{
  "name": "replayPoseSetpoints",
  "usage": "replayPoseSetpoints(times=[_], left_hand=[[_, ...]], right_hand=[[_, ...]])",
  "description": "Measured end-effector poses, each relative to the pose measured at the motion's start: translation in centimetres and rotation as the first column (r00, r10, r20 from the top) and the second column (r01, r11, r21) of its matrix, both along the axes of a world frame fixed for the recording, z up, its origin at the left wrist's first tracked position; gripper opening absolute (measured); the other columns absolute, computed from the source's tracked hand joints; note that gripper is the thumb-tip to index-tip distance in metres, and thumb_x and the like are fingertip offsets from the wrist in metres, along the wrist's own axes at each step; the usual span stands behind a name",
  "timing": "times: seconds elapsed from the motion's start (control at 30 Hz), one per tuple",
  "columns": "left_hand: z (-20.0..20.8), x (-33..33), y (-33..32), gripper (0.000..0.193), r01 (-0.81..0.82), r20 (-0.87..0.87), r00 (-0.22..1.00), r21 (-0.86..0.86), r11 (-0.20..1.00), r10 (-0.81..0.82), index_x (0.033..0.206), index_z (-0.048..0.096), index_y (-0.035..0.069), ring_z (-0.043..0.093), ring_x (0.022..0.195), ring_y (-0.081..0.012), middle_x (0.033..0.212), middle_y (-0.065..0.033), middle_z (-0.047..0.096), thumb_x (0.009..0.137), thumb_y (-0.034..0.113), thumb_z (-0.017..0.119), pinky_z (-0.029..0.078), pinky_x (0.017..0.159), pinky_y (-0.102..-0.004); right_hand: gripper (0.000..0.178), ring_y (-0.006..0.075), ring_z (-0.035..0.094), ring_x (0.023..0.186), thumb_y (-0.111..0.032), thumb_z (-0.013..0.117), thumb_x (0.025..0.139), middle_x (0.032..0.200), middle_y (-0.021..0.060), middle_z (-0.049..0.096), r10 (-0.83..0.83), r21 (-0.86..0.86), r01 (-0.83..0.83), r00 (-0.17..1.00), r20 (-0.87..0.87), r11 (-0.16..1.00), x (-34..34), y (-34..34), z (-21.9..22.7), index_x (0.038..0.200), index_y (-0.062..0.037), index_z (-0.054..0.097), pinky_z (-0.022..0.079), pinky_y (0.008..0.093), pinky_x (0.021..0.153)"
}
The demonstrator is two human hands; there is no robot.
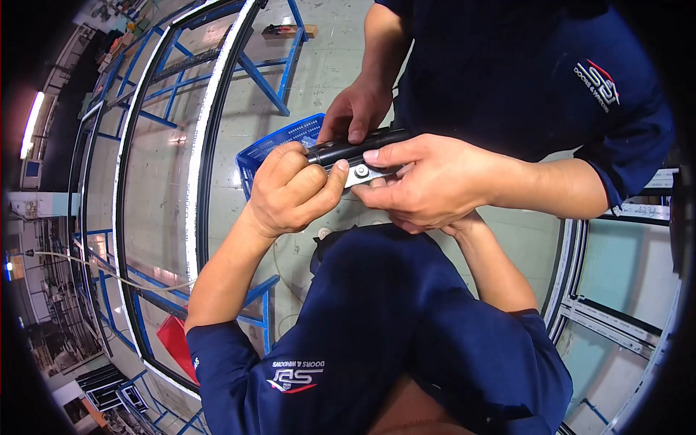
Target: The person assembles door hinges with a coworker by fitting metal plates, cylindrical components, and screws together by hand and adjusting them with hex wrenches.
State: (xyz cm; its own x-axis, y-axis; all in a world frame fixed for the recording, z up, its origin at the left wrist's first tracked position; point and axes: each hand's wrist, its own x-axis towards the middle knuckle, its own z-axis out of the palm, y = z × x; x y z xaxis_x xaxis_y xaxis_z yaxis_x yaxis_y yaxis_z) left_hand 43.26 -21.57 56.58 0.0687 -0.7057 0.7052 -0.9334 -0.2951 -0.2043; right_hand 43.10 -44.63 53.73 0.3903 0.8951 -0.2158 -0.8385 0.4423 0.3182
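Note:
My left hand (293, 190) is closed at the near left end of a long black part (350, 148) with a rounded body. Its thumb presses by a silver metal plate (357, 176) that carries a round screw or pin head. My right hand (458, 223) reaches under the part from the lower right. Its fingers are hidden behind a co-worker's hand (442, 177), which pinches the plate and black part from the right. The co-worker's other hand (360, 110) holds the far side of the black part.
Beneath the hands stands a blue plastic basket (250, 157). Tall framed panels (196, 145) with white-taped edges rise on the left, on blue metal stands (264, 87). The co-worker (500, 80) stands opposite, close in. More frames (616, 319) are at the right. A cable (109, 267) crosses at left.

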Motion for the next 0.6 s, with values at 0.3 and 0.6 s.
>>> replayPoseSetpoints(times=[0.3,0.6], left_hand=[[0.1,-0.5,-0.4,0.025,-0.004,0.016,1.000,0.042,0.999,0.004,0.098,0.073,0.008,0.047,0.064,-0.0169,0.071,0.0005,0.043,0.074,0.014,0.070,0.053,0.070,-0.0324],[0.1,0.8,-0.6,0.028,-0.003,0.024,1.000,0.076,0.997,0.001,0.100,0.073,0.006,0.049,0.065,-0.0175,0.072,-0.0001,0.043,0.074,0.013,0.069,0.051,0.070,-0.0335]], right_hand=[[0.042,0.0209,0.069,0.107,-0.034,0.056,0.105,0.124,0.0156,0.069,0.009,-0.027,-0.016,0.969,-0.246,1.000,-1.9,-2.8,-1.3,0.126,0.0020,0.059,0.051,0.0353,0.103],[0.045,0.0246,0.067,0.107,-0.041,0.048,0.108,0.111,0.0152,0.070,-0.295,-0.238,0.476,0.793,0.534,0.847,-5.0,-3.4,0.0,0.117,0.0005,0.064,0.052,0.0381,0.100]])
